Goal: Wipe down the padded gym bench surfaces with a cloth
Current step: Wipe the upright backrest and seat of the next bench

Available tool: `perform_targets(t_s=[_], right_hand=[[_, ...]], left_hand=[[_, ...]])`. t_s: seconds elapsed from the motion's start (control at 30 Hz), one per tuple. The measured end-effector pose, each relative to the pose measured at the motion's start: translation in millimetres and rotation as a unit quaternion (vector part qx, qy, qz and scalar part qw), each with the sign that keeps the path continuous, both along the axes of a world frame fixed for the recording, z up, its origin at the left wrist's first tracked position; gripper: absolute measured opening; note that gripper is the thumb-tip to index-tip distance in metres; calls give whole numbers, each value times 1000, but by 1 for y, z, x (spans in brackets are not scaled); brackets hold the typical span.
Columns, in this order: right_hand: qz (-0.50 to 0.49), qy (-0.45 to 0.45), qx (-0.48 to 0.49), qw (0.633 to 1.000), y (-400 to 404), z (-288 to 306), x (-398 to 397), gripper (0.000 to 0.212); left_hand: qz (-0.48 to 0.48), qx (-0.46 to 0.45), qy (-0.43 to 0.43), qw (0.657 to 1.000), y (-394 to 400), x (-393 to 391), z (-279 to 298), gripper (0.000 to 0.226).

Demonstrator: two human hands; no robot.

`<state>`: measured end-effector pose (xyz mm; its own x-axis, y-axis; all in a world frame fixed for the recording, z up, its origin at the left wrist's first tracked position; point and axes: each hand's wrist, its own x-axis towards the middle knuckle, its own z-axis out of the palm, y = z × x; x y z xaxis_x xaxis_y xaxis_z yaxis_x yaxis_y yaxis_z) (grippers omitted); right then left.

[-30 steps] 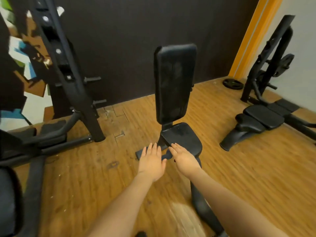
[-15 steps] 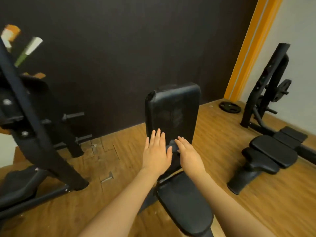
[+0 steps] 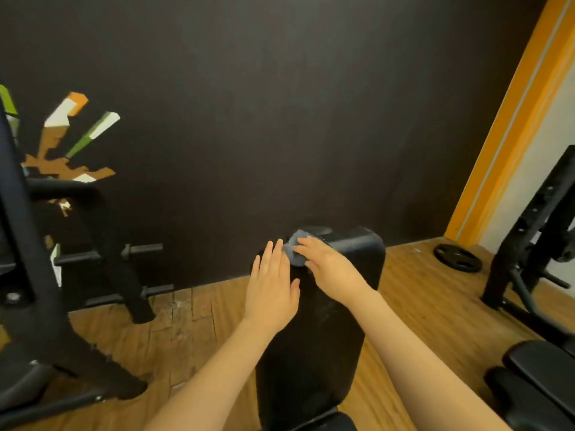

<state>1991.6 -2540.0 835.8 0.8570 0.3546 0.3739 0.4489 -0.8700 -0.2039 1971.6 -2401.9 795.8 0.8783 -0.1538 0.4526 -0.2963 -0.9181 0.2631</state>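
Note:
The black padded backrest [image 3: 323, 331] of the gym bench stands upright in the middle of the view, and a strip of its seat pad [image 3: 323, 423] shows at the bottom edge. A bunched grey-blue cloth [image 3: 295, 244] lies on the backrest's top left corner. My right hand [image 3: 326, 264] holds the cloth against the pad, fingers curled over it. My left hand [image 3: 270, 287] is flat with straight fingers at the backrest's upper left edge, just left of the cloth.
A black weight rack [image 3: 37, 275] with plate pegs stands at the left on the wooden floor [image 3: 174, 331]. Another black bench with its frame [image 3: 535, 384] is at the right. A weight plate [image 3: 457, 258] lies by the orange wall trim.
The view has risen and closed in on the backrest. Both hands went up from the seat to the backrest's top, and the cloth now shows under the right hand.

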Motion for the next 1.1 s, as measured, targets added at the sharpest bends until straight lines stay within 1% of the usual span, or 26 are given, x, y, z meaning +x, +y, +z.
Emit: perform_targets(t_s=[0.03, 0.1, 0.17, 0.27, 0.37, 0.47, 0.5, 0.57, 0.6, 0.67, 0.73, 0.77, 0.8, 0.83, 0.87, 0.9, 0.93, 0.97, 1.0, 1.1], right_hand=[[18, 20, 17, 1000, 0, -5, 3, 48], [32, -3, 63, 998, -2, -13, 6, 49], [39, -21, 50, 998, -1, -18, 9, 55], [50, -10, 14, 999, -1, -14, 18, 63], [56, -4, 14, 998, -4, -13, 24, 60], [59, 5, 29, 998, -4, -15, 22, 63], [55, 12, 28, 998, -3, -14, 23, 61], [38, 12, 35, 999, -1, -10, 25, 52], [30, 11, 59, 998, 1, -6, 26, 45], [17, 5, 179, 984, 4, 6, 28, 32], [23, 12, 334, 942, 11, 19, 29, 33], [27, 25, 388, 921, 15, 24, 30, 35], [29, 33, 407, 912, 18, 26, 32, 37], [32, 34, 382, 923, 18, 24, 34, 36], [31, 29, 316, 948, 15, 20, 35, 33], [29, 25, 231, 972, 10, 13, 36, 29], [32, 23, 155, 987, 3, 7, 36, 27], [34, 20, 102, 994, -6, 1, 37, 31], [40, 25, 71, 996, -14, -2, 36, 41], [72, 64, 15, 995, -31, -3, 34, 68]], left_hand=[[-5, 8, -8, 1000, 2, 1, -4, 61], [-10, -2, -23, 1000, 4, 5, -8, 61], [-23, 10, -33, 999, 6, 9, -11, 62], [-20, 39, -45, 998, 11, 14, -16, 63], [-11, 44, -60, 997, 13, 18, -22, 69], [1, 6, -84, 996, 13, 17, -27, 75], [5, 0, -86, 996, 13, 17, -28, 77], [6, 5, -83, 997, 14, 17, -30, 79], [5, 8, -81, 997, 14, 17, -31, 79], [2, 7, -83, 997, 15, 18, -32, 80], [-2, 3, -87, 996, 15, 19, -33, 81], [-2, 1, -89, 996, 15, 20, -34, 81], [-2, -2, -91, 996, 15, 20, -36, 81], [-4, -5, -94, 996, 15, 20, -37, 81], [-8, -5, -100, 995, 16, 21, -38, 80], [-12, -3, -111, 994, 17, 22, -39, 78], [-16, 0, -124, 992, 19, 23, -39, 76], [-19, 4, -135, 991, 20, 25, -40, 74], [-21, 7, -140, 990, 21, 26, -41, 72], [-20, 2, -143, 990, 22, 28, -42, 61]])
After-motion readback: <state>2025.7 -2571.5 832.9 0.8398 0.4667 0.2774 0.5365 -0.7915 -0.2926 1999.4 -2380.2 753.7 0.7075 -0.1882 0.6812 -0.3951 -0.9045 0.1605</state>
